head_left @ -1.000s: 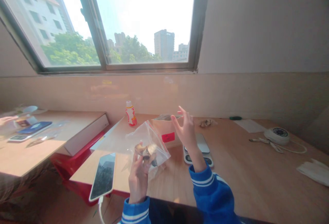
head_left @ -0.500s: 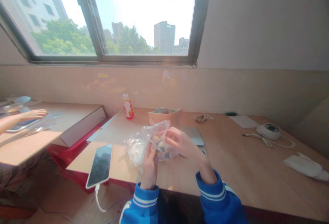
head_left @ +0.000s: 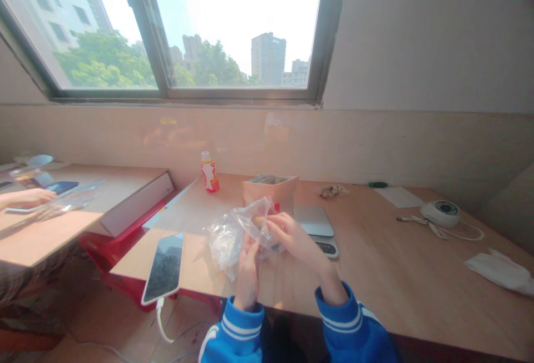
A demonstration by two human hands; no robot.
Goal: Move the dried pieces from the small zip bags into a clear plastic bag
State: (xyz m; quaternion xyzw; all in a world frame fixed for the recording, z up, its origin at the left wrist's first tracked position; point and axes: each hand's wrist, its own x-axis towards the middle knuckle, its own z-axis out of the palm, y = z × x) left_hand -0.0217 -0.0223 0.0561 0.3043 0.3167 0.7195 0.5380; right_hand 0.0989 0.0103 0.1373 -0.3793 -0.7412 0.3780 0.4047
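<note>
A clear plastic bag (head_left: 252, 214) is held up between my hands over the table's near edge. My left hand (head_left: 248, 271) grips its lower side with thumb and fingers closed. My right hand (head_left: 287, 235) pinches the bag near its top right; small contents inside are blurred. To the left lies a crumpled heap of clear plastic bags (head_left: 224, 243), close to my left hand. Behind my hands stands an open brown paper pouch (head_left: 271, 189) with a red mark on its front. Right of the pouch lies a silver-topped kitchen scale (head_left: 314, 222), partly covered by my right hand.
A red-and-white bottle (head_left: 209, 173) stands at the back left. A phone (head_left: 164, 268) with a cable sits at the left edge. Rightward are a small bagged item (head_left: 331, 190), a white fan-like device (head_left: 441, 213) and a tissue pack (head_left: 498, 271). Another person's hand (head_left: 29, 197) is at the left table.
My right hand has shifted slightly down and left, uncovering more of the scale. The bag has dropped a little. At the left table, the other person's hand has drawn back leftward.
</note>
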